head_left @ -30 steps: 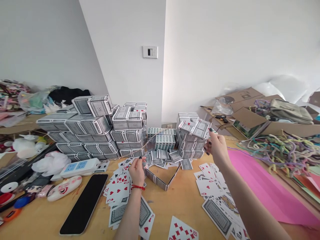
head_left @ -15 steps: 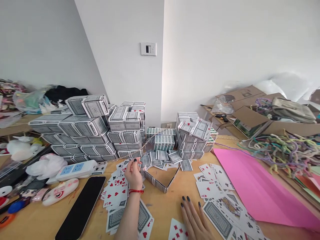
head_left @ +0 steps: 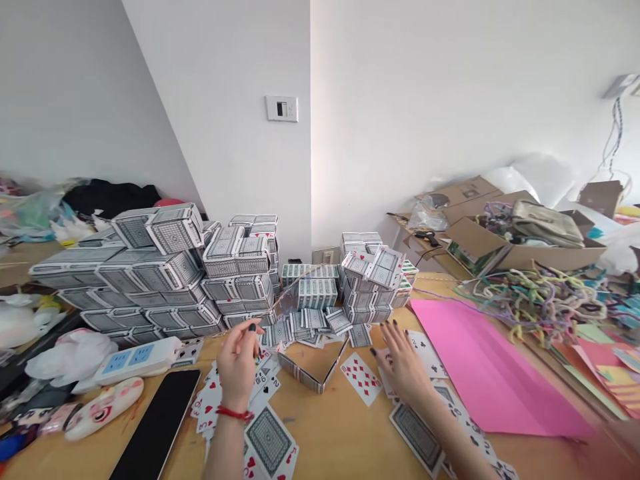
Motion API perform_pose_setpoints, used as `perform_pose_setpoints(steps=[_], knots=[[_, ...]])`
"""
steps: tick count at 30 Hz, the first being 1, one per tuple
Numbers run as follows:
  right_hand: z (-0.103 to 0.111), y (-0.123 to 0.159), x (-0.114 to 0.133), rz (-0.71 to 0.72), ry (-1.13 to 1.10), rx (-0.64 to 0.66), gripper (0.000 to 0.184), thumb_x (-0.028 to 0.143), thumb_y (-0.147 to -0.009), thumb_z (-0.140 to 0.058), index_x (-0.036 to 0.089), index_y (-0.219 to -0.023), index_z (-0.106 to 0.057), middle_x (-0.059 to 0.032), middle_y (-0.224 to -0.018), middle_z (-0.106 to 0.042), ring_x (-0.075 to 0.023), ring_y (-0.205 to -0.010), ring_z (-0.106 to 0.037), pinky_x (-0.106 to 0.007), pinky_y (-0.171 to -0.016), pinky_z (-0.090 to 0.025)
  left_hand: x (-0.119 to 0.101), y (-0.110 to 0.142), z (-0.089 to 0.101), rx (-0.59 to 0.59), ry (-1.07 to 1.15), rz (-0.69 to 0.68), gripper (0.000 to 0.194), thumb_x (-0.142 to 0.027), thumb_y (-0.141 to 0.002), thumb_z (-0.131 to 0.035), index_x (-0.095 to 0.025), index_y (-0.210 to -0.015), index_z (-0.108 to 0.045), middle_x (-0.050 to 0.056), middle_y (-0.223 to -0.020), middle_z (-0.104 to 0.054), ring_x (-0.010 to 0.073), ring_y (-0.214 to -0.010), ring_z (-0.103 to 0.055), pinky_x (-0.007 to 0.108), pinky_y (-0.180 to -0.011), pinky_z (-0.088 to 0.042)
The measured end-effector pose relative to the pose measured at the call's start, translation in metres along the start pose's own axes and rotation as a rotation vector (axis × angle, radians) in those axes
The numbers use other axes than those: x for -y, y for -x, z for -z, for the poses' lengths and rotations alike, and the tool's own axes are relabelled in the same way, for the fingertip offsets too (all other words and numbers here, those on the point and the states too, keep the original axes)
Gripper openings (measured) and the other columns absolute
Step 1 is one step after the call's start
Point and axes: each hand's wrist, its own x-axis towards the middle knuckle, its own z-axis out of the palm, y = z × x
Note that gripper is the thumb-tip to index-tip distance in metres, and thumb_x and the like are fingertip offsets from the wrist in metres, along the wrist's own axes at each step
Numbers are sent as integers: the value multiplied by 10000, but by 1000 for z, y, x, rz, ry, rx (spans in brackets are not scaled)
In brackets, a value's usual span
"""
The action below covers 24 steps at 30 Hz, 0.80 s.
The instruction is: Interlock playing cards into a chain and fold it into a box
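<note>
My left hand, a red cord at its wrist, hovers with curled fingers over a pile of face-up playing cards. Thumb and fingertips come together; what they hold, if anything, cannot be made out. My right hand lies with fingers spread over loose cards on the right. Just left of it, a diamonds card rests face up on the table. Between the hands sits an open frame of folded cards, a corner toward me. Several small folded card pieces lie behind it.
Stacked card blocks rise at back left, with a shorter card stack at back right. A black phone and a white power strip lie left. Pink paper, pipe cleaners and a cardboard box occupy the right.
My right hand has moved forward from the near edge, and the diamonds card now lies farther forward beside the frame. My left hand has drawn slightly left and back. The view has turned right.
</note>
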Motion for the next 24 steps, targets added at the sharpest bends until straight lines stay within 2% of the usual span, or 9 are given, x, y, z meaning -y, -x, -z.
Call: perform_pose_setpoints(steps=[2, 3, 6, 8, 12, 16, 19, 22, 24], knots=[[2, -2, -30, -89, 19, 22, 627, 496, -848, -271, 120, -1351, -283, -115, -1417, -270, -270, -1322, -138, -447, -1039, -208, 4, -7, 20, 167, -305, 34, 239, -331, -765, -461, -186, -881, -612, 43, -770, -609, 160, -625, -554, 251, -535, -455], [0, 0, -42, -126, 28, 38, 625, 493, -846, -270, 122, -1348, -289, -114, -1418, -266, -272, -1322, -133, -446, -1035, -220, 10, -8, 30, 226, -443, 17, 262, -348, -771, -450, -196, -907, -613, 60, -879, -619, 197, -756, -583, 289, -622, -482], [-9, 11, -58, -155, 64, 68, 631, 489, -839, -273, 124, -1353, -281, -111, -1430, -236, -267, -1323, -133, -448, -1046, -195, 36, 2, 54, 374, -728, -112, 395, -395, -789, -411, -226, -1123, -536, 75, -1218, -510, 260, -1132, -452, 395, -891, -417], [-17, 19, -52, -142, 67, 69, 641, 488, -835, -274, 113, -1355, -275, -107, -1435, -222, -263, -1324, -129, -446, -1055, -173, 54, 18, 63, 431, -866, -135, 470, -400, -809, -369, -227, -1239, -448, 74, -1334, -403, 260, -1234, -345, 421, -960, -357], [-28, 20, -18, -163, 18, 11, 609, 466, -833, -294, 112, -1327, -331, -107, -1426, -244, -267, -1319, -150, -447, -1057, -162, 74, 46, 62, 379, -1134, -139, 501, -404, -809, -359, -205, -1261, -445, 112, -1362, -372, 311, -1278, -253, 541, -1005, -204], [-35, 6, 17, -270, -184, -127, 580, 440, -848, -273, 63, -1272, -395, -158, -1356, -363, -274, -1286, -246, -437, -1049, -194, 74, 52, 45, 295, -1085, -108, 463, -349, -836, -336, -185, -1250, -462, 122, -1356, -383, 320, -1271, -265, 543, -1001, -206], [-28, -2, 34, -356, -481, -190, 573, 453, -860, -218, 87, -1262, -399, -168, -1281, -454, -267, -1220, -370, -437, -995, -301, 68, 46, 35, 259, -839, -10, 444, -341, -856, -293, -183, -1226, -482, 98, -1339, -411, 275, -1267, -297, 483, -1028, -233], [-5, 3, 31, -375, -669, -162, 555, 468, -861, -206, 139, -1269, -388, -138, -1285, -461, -247, -1200, -407, -414, -966, -353, 55, 41, 42, 169, -541, 90, 475, -340, -886, -188, -178, -1284, -389, 77, -1355, -389, 205, -1252, -341, 393, -1019, -312], [14, 19, 14, -308, -613, -109, 543, 476, -852, -239, 160, -1262, -402, -116, -1307, -438, -242, -1227, -371, -414, -990, -330, 45, 44, 55, 168, -555, 61, 486, -384, -859, -281, -191, -1298, -359, 77, -1376, -352, 224, -1270, -305, 418, -1026, -293]])
